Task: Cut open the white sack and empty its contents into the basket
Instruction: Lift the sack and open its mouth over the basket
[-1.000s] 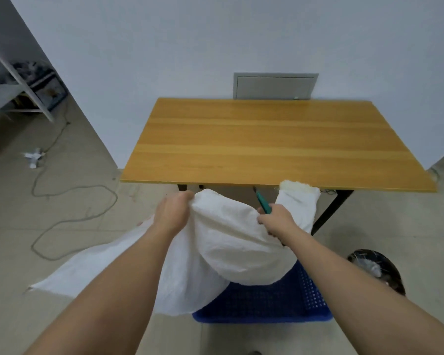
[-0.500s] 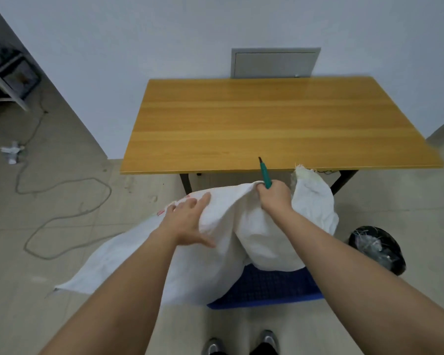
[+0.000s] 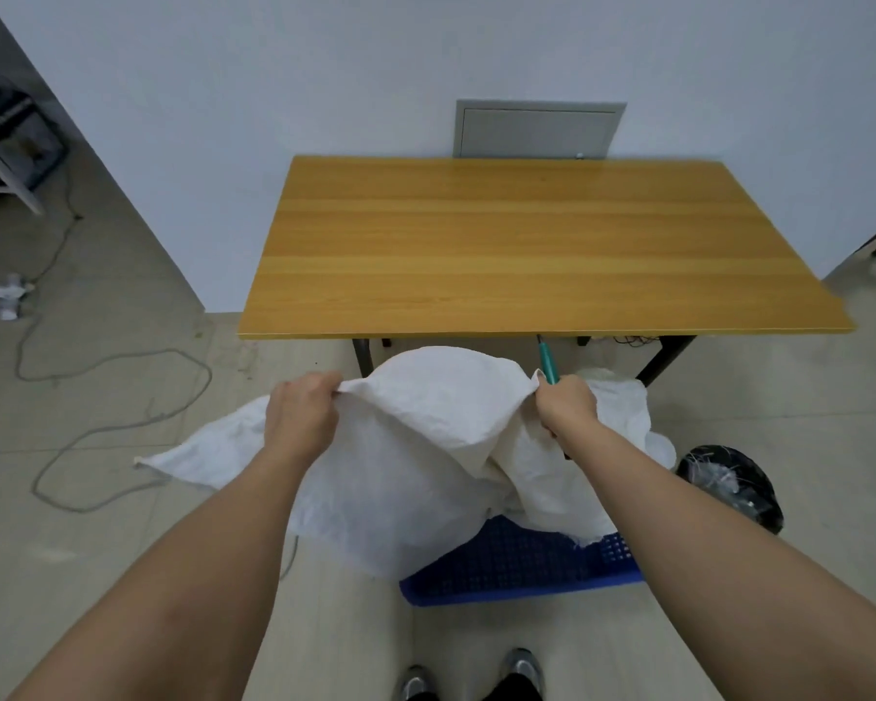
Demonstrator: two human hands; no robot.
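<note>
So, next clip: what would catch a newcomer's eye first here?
The big white sack held up at centre by both hands, the left hand gripping its edge and the right hand clutching fabric plus a green-handled tool. Beneath it sits the blue basket; beyond stands a bare wooden table.

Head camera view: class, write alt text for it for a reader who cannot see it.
Two bare hands hold a crumpled white woven sack over a blue perforated plastic basket on the floor; the left hand grips its edge, and the right hand grips it along with a green-handled cutter. Beyond stands a rectangular wooden table; a black-lined bin sits to the right.
</note>
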